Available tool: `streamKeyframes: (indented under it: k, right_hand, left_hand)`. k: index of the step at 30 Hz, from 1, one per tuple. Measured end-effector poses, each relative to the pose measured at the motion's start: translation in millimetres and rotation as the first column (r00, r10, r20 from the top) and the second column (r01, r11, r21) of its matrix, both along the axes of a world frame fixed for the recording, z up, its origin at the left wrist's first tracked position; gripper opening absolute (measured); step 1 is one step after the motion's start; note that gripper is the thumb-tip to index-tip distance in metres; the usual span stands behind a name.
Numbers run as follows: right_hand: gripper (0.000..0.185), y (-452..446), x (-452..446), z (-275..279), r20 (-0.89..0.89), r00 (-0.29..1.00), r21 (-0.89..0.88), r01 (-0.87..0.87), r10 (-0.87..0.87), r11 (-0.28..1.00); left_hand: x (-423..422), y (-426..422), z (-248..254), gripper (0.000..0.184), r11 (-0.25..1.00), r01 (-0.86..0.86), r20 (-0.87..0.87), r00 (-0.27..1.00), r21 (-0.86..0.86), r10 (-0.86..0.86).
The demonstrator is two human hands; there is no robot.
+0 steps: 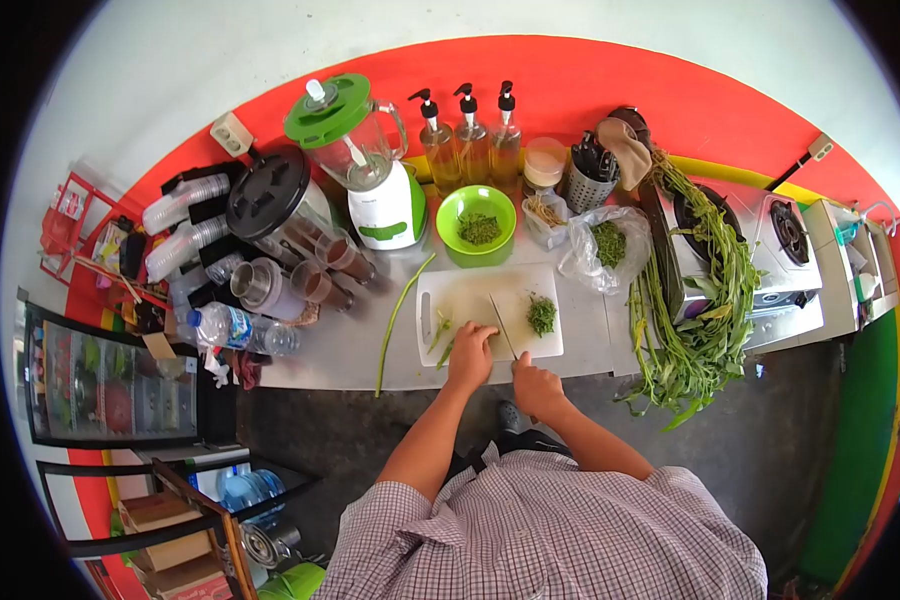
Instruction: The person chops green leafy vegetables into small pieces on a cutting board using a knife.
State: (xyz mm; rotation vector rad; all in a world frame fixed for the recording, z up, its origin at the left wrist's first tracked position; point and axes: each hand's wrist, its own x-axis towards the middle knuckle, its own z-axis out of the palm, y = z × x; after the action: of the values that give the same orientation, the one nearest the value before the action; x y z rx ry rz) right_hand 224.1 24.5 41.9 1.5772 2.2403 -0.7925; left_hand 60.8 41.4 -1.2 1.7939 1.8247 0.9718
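My right hand (538, 388) is closed around the handle of a knife (502, 316), its blade lying over a white cutting board (452, 284). Close to the blade, my left hand (470, 354) has its fingers curled down on the board; what they hold is hidden. A small heap of chopped green leaves (541, 315) sits to the right of the blade. Short green stem pieces (441, 328) lie left of my left hand. A long green stalk (401, 318) rests on the counter beside the board. Behind the board stands a green bowl (447, 218) with chopped greens inside.
A blender (385, 205), several pump bottles (472, 140) and a utensil holder (588, 188) line the wall. Plastic bags (610, 245) with greens stand right of the bowl. Long leafy stalks (705, 300) drape over the stove (780, 240). Cups and a water bottle (232, 328) crowd the left.
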Motion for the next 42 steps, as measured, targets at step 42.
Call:
streamKeyframes:
  k: [42]
  right_hand:
    - [0.047,-13.7,-7.7,-1.2,0.043,0.997,0.136,0.050,-0.056,0.989]
  left_hand:
    - [-14.8,43.0,-8.4,0.021,0.880,0.016,0.088,0.996,-0.475,0.030]
